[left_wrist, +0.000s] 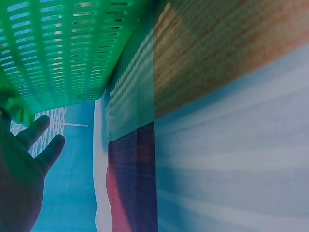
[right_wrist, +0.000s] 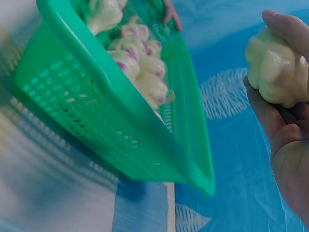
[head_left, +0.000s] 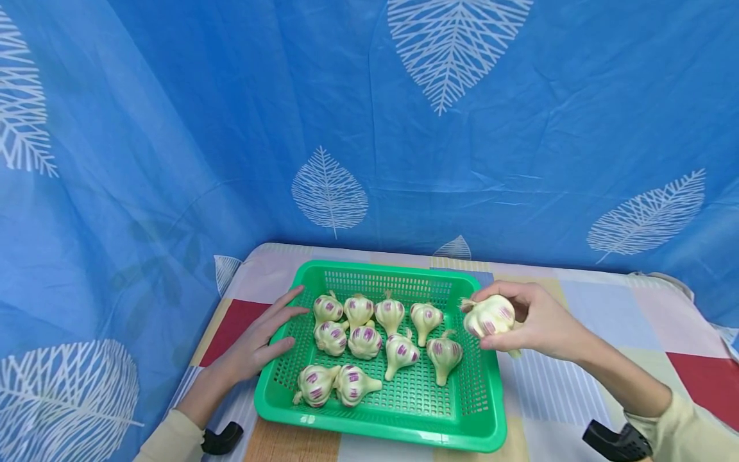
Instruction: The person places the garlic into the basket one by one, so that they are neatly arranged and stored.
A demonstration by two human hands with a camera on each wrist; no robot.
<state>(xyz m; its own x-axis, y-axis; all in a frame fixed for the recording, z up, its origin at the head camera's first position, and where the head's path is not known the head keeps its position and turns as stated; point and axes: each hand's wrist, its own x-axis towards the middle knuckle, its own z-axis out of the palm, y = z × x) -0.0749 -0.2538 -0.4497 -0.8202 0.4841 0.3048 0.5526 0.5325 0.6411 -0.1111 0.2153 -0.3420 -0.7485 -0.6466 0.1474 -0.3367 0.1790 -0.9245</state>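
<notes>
My right hand (head_left: 539, 321) grips a garlic bulb (head_left: 491, 316), pale with purple streaks, by the right rim of a green plastic basket (head_left: 381, 433). In the right wrist view, thumb and fingers curl round that bulb (right_wrist: 275, 67), held outside the basket wall. Several more garlic bulbs (head_left: 365, 341) lie inside the basket, mostly in two rows toward the back, with a pair (head_left: 353, 385) near the front left. At the basket's left rim rests my left hand (head_left: 256, 340), its fingers extended over the edge and holding nothing. The left wrist view shows spread fingers (left_wrist: 50, 152) beside the slotted wall.
A patchwork-patterned cloth (head_left: 577, 385) covers the table under the basket. Blue curtain (head_left: 404, 160) with white leaf prints hangs behind the table and along the left side. Black wrist devices (head_left: 618, 443) sit at both cuffs.
</notes>
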